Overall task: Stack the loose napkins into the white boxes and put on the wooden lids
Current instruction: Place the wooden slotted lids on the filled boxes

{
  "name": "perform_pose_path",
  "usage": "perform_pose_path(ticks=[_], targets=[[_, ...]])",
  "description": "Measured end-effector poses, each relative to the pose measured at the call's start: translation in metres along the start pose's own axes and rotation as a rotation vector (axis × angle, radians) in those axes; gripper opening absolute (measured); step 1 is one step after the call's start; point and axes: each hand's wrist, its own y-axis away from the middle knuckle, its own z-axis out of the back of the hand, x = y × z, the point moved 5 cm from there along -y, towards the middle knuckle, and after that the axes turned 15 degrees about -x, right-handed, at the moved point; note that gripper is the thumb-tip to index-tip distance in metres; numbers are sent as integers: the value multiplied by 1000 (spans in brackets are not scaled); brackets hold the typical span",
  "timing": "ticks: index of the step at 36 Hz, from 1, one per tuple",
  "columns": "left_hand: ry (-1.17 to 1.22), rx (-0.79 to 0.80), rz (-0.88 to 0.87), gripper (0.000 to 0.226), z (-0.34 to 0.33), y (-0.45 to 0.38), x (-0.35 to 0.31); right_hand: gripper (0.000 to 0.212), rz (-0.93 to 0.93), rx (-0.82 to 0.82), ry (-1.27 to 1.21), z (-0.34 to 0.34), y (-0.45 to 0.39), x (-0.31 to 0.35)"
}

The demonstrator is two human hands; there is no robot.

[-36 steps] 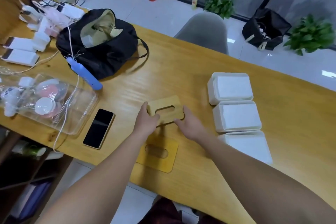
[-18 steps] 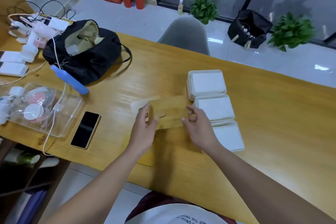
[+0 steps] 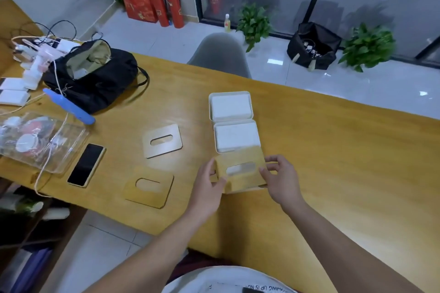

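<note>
Seating the wooden lid (image 3: pixel 240 169) on the nearest white box (image 3: pixel 247 190) is judged to be the step in hand. The lid is held flat over that box by both hands. Its left short edge is pinched by the left hand (image 3: pixel 209 185), with the thumb on top near the slot. Its right short edge is pinched by the right hand (image 3: pixel 281 181), with the fingertips curled over the rim. The box beneath is almost wholly covered; only a pale strip of its near wall is seen under the lid's front edge.

The relation on which the coming move turns is the match of long axes. The lid's long axis runs left to right between the two grips, and the slot, through which white napkin is seen, runs the same way. The box's long side is judged to lie the same way, as with the two open boxes behind. Whether the lid is already seated or lies slightly skewed cannot be told, since its far edge touches or overlaps the rim of the middle box (image 3: pixel 237 136). Neither hand is clearly nearer; each is at its own end.

The middle box and the far box (image 3: pixel 230 106) are filled with napkins and not yet lidded. Two more lids lie on the table (image 3: pixel 333 150) to the left: a pale lid (image 3: pixel 162 141) and a darker lid (image 3: pixel 148 187), both nearer the left hand.
</note>
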Motion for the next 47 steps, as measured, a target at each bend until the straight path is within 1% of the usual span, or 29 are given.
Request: perform_pose_path(ticks=[6,8,12,21,26,33,36,38,42,44,47], targets=[[-108,-76,57,59,-12,6,11,21,6,12,-1,6,-10,-11],[-140,-73,70,59,-18,7,17,21,6,31,3,5,-14,-16],[-113,-45,51,59,-30,12,18,21,-10,27,-8,6,-18,-23],[-79,-90,24,55,-33,20,12,23,-10,51,-16,1,-29,-38],[-85,-108,33,55,-36,20,16,22,11,56,-15,-5,-31,-41],[-95,-108,69,55,-40,19,18,22,31,22,-23,-7,-33,-48],[-91,-113,75,60,-42,18,24,19,80,-3,-18,-6,-29,-45],[-86,-109,64,62,-42,18,26,18,155,-25,-17,-3,-27,-40],[-103,-94,58,65,-42,16,33,23,321,-66,131,-1,-32,-40],[-116,-104,38,65,-41,16,35,29,331,-57,169,-3,-35,-44],[-116,-138,18,62,-39,17,37,31,301,-43,174,-6,-36,-50]])
